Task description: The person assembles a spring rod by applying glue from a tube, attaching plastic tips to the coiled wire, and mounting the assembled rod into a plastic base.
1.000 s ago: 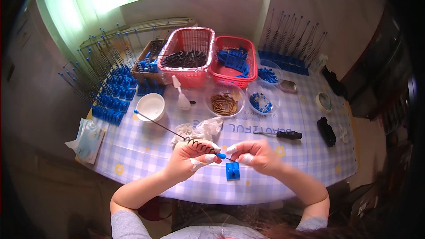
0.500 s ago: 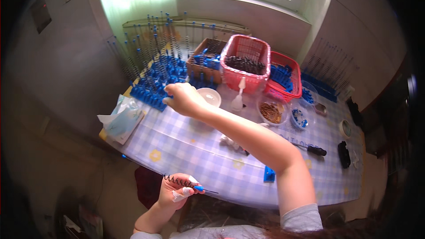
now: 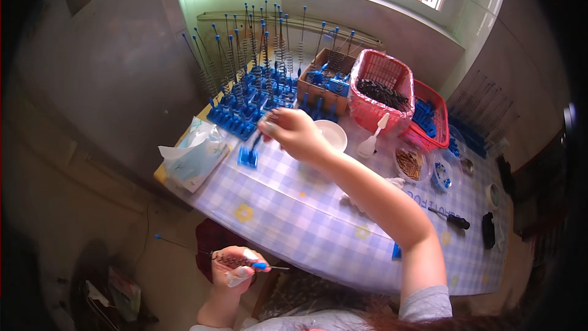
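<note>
My left hand (image 3: 231, 266), with white tape on its fingers, is closed around a thin rod with a dark coil spring (image 3: 233, 260) on it, just off the table's near edge. A blue sleeve (image 3: 261, 266) sits on the rod by my fingertips, and a blue tip (image 3: 157, 236) caps its far left end. Stretched over the table, my right hand (image 3: 294, 132) pinches the stem of a blue plastic base (image 3: 248, 157), which hangs below the fingers. Behind it stand rows of blue bases (image 3: 236, 121), many carrying upright rods with springs.
Right of the rows are a cardboard box (image 3: 311, 94), a pink basket (image 3: 373, 110) of dark parts and a red basket (image 3: 442, 138). A white bowl (image 3: 337, 130), a tub of brass-coloured pins (image 3: 409, 164) and a screwdriver (image 3: 456, 220) lie nearer. A tissue pack (image 3: 195, 156) is at the left edge.
My right hand has come away from the rows of blue bases with one base in its fingers. My left hand still holds the rod and spring. The whole view has shifted.
</note>
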`<state>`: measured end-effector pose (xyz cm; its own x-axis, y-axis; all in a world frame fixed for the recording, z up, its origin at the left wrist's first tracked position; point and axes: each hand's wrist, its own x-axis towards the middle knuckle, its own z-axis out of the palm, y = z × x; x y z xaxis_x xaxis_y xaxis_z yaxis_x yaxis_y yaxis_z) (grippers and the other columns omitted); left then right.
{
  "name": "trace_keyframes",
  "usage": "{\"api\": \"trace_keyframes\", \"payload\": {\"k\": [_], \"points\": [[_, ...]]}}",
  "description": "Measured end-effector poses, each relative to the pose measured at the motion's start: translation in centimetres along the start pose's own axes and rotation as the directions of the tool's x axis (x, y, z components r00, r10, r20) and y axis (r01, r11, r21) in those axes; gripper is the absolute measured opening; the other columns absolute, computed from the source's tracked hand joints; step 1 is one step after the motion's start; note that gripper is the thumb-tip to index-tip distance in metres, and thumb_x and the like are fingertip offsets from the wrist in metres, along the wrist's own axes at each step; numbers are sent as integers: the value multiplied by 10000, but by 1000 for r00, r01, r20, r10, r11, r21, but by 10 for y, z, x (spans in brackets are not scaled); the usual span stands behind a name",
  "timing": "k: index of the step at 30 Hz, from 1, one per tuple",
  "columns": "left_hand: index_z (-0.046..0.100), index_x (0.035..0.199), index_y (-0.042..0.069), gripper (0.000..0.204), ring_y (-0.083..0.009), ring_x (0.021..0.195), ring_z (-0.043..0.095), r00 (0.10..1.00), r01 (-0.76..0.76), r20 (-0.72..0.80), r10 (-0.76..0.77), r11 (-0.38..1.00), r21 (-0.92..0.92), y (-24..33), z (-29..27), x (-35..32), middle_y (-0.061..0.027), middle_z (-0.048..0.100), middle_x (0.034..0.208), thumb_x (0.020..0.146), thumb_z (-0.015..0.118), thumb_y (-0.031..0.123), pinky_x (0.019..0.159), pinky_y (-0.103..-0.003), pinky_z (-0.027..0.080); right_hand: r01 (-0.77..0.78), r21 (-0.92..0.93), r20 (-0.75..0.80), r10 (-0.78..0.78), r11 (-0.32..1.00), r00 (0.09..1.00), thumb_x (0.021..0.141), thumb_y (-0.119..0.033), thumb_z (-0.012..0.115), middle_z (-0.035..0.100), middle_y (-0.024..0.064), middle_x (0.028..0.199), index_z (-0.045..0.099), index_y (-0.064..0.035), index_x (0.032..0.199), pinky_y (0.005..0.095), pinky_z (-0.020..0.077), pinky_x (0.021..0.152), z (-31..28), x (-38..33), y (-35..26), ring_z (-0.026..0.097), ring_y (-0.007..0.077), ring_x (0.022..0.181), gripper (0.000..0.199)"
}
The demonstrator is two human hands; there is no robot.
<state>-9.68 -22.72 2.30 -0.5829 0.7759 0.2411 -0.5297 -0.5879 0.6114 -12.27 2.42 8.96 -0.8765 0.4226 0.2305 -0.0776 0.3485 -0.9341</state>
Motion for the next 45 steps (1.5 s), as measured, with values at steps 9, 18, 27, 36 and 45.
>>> {"api": "trace_keyframes", "payload": {"k": [9, 18, 27, 36, 45], "points": [[528, 835, -6, 214, -203, 597, 554, 981, -190, -15, 192, 977, 101, 30, -10, 2, -123, 577, 704, 677, 648, 73, 495, -270, 383, -529, 524, 538, 222, 668, 813, 803, -190, 538, 556, 69, 835, 510, -21, 893, 279, 455, 711, -35, -96, -18, 559, 147, 793, 193], [544, 845, -2, 208, -194, 623, 574, 984, -157, -73, 162, 985, 70, 23, -2, 7, -110, 587, 713, 683, 652, 72, 531, -269, 392, -576, 517, 542, 279, 633, 793, 786, -191, 562, 562, 60, 800, 517, -15, 881, 266, 470, 685, -51, -109, -21, 569, 131, 729, 206], [544, 852, -3, 218, -189, 624, 566, 983, -144, -100, 153, 985, 91, 20, -2, 8, -105, 587, 722, 689, 652, 92, 550, -277, 412, -572, 522, 541, 272, 633, 796, 770, -244, 585, 570, 28, 743, 528, -40, 837, 234, 470, 663, -48, -116, -24, 560, 88, 689, 223], [545, 837, -5, 225, -199, 627, 567, 981, -124, -137, 139, 985, 117, 16, -5, 9, -119, 585, 724, 673, 665, 93, 551, -294, 432, -527, 588, 528, 202, 613, 825, 769, -131, 573, 565, 84, 892, 464, -23, 970, 268, 454, 735, -53, -127, -19, 550, 150, 848, 253], [534, 824, -4, 249, -213, 630, 575, 973, -122, -175, 148, 981, 148, 11, -3, 12, -124, 576, 727, 657, 682, 107, 587, -307, 479, -555, 662, 543, 189, 504, 819, 776, -46, 537, 577, 130, 911, 416, -48, 1036, 300, 447, 772, -58, -139, -18, 550, 190, 903, 287]]}}
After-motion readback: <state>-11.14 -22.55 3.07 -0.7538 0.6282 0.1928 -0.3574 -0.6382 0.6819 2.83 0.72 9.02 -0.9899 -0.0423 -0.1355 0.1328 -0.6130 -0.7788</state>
